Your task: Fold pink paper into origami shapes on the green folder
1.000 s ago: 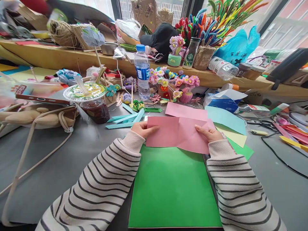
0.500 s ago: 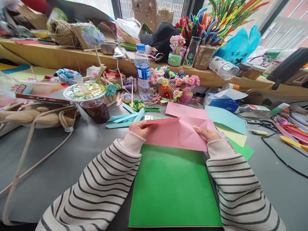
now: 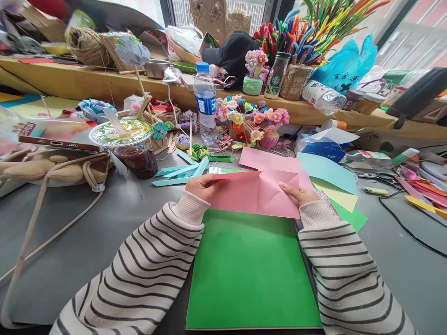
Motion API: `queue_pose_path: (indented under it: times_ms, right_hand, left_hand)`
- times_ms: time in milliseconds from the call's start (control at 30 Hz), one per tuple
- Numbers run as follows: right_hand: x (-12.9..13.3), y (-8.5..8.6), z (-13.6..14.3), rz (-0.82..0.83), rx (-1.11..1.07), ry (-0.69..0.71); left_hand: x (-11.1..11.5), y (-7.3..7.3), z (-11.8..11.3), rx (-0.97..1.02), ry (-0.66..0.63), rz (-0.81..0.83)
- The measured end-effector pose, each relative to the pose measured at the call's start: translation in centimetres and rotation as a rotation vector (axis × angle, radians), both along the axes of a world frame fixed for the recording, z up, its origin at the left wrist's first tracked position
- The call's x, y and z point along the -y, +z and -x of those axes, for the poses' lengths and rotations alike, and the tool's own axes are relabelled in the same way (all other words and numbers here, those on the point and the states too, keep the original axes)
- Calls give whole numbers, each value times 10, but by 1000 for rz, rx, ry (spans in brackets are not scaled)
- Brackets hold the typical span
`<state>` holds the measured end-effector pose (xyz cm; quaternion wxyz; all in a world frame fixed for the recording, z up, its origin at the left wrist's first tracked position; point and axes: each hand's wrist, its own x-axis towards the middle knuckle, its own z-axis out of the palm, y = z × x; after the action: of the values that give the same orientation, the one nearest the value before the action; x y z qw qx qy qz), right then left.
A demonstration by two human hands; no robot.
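Note:
A creased sheet of pink paper [image 3: 237, 193] is stretched between my two hands, above the far end of a green sheet [image 3: 251, 270]. My left hand [image 3: 201, 187] pinches its left edge between thumb and fingers. At the right side my right hand [image 3: 297, 193] grips it, thumb laid on the front face and the other fingers partly hidden behind. Crease lines cross the middle and right part of the paper. Another pink sheet [image 3: 268, 159] lies just behind it, beside a light blue sheet [image 3: 328, 172] and a pale yellow one [image 3: 337, 195].
Light blue paper strips [image 3: 188, 171] and a lidded drink cup [image 3: 134, 156] stand left of the hands. A water bottle [image 3: 206, 104] and handmade flowers [image 3: 254, 121] are behind. Scissors [image 3: 387, 180] and a black cable [image 3: 401, 225] lie to the right; a crowded shelf [image 3: 223, 95] runs along the back.
Almost nothing differs. The whole view has shifted very slightly, while both hands keep the same hold on the pink paper.

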<state>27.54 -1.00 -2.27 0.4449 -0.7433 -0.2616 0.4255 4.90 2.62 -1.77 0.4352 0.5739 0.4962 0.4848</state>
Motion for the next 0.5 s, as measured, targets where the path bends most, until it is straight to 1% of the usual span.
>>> queue_pose_path:
  times_ms: [167,267,400,467,500]
  right_hand:
    - [1,1,0,-75,13,14]
    - [3,4,1,-91,26,22]
    - [5,8,1,-98,78,57]
    - [7,10,-1,-96,136,113]
    - [9,10,-2,-120,167,162]
  left_hand:
    - [-5,-1,0,65,-9,218]
    - [-7,-3,1,84,-35,294]
    - [-11,-5,6,10,-108,332]
    - [-12,-5,8,-53,-150,361]
    - [-13,-5,9,-84,-164,375]
